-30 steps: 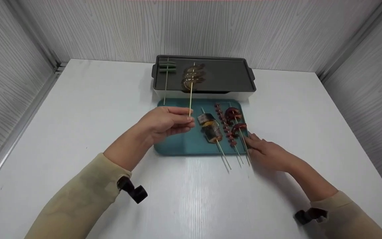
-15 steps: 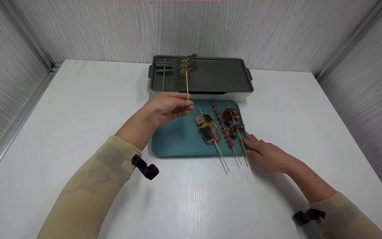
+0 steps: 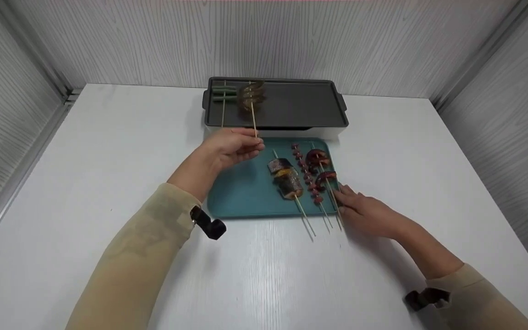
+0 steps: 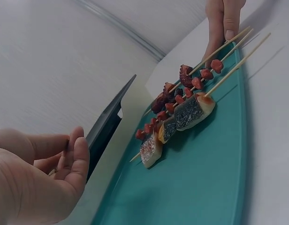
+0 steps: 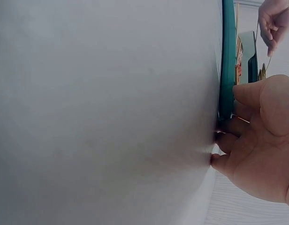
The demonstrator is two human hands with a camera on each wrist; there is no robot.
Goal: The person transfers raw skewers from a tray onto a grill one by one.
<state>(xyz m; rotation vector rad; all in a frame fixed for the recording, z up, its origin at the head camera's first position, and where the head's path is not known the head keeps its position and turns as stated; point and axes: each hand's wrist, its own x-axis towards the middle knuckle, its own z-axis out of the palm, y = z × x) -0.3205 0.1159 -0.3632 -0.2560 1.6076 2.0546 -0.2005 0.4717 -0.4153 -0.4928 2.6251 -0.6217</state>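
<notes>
My left hand (image 3: 236, 145) pinches the bare stick end of a shrimp skewer (image 3: 251, 98) between thumb and fingers. Its shrimp are over the left part of the dark griddle (image 3: 300, 105), beside a skewer of green vegetable pieces (image 3: 224, 94); whether they touch the plate I cannot tell. At the teal tray's (image 3: 241, 197) right edge, my right hand (image 3: 367, 211) grips the rim, thumb on top and fingers against the side. On the tray lie a fish skewer (image 4: 189, 112), a skewer of small red pieces (image 4: 197, 83) and an octopus-like skewer (image 3: 320, 158).
The griddle sits on a white base (image 3: 323, 133) directly behind the tray. Stick ends overhang the tray's front edge. Pale wood-grain panels (image 3: 264, 41) close off the back and sides of the white table (image 3: 255, 266).
My left hand has moved forward and slightly left with the shrimp skewer, lifting it, then lowering it towards the green vegetable skewer. My right hand has stayed at the tray edge.
</notes>
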